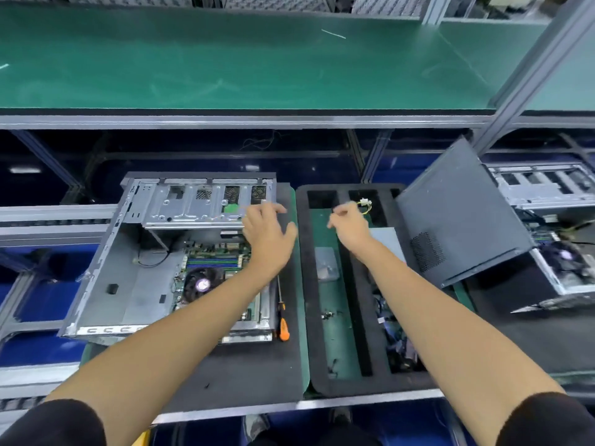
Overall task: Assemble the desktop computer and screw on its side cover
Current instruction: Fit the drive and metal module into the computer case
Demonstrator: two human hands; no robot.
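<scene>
Open desktop case lies on its side at left on a dark mat on the counter; inside, one motherboard with a round fan, and a drive cage along the far edge. One orange-handled screwdriver lies on the mat just beside the case's right edge. Left hand hovers over the case's far right corner, fingers spread and relaxed, holding nothing; its forearm crosses above the motherboard and hides part of it. Right hand reaches over a black foam tray with long slots; fingers loosely curled, whether they pinch anything I cannot tell. A small white connector with yellow wires shows just past the fingers. In the tray: a small clear bag, a tangle of blue cables, a few small parts, too blurred to count. One dark side cover stands tilted at the tray's right. A second open case lies at far right.
</scene>
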